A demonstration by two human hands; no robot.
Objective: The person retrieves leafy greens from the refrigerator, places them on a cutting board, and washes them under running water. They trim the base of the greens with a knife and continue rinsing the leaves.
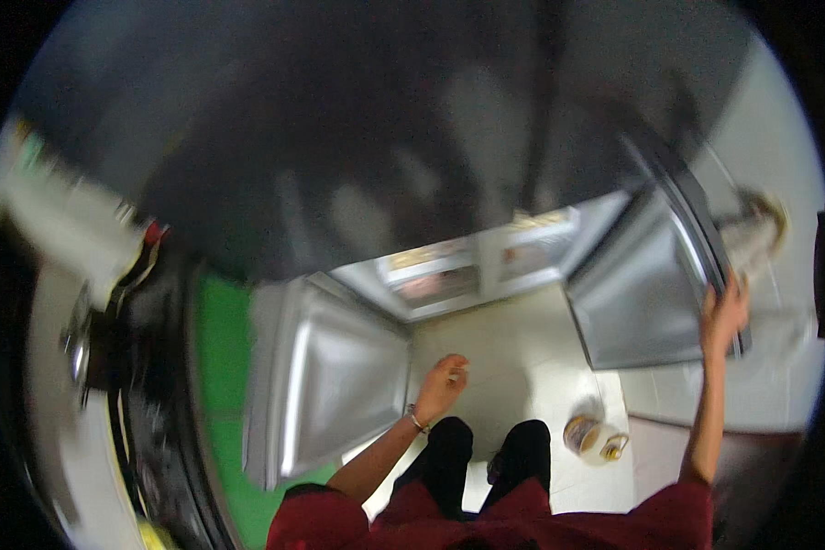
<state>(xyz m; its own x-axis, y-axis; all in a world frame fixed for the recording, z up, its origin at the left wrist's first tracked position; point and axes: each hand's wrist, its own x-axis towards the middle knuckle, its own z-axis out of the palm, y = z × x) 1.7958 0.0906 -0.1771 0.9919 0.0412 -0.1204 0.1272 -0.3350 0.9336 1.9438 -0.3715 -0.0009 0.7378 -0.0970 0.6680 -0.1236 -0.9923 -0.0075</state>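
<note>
A dark two-door refrigerator cabinet fills the upper view, with both lower doors swung open. My right hand holds the outer edge of the right door, which shows its grey inner panel. The left door also stands open, its inner panel turned towards the middle. My left hand is between the doors, above the floor, with fingers curled and nothing seen in it; a bracelet is on the wrist. Inside, blurred items lie in a left white-framed compartment and a right compartment.
A round container and a small item with yellow contents stand on the pale tiled floor, right of my legs. A green surface and a black glossy appliance are at left. A blurred object lies beyond the right door.
</note>
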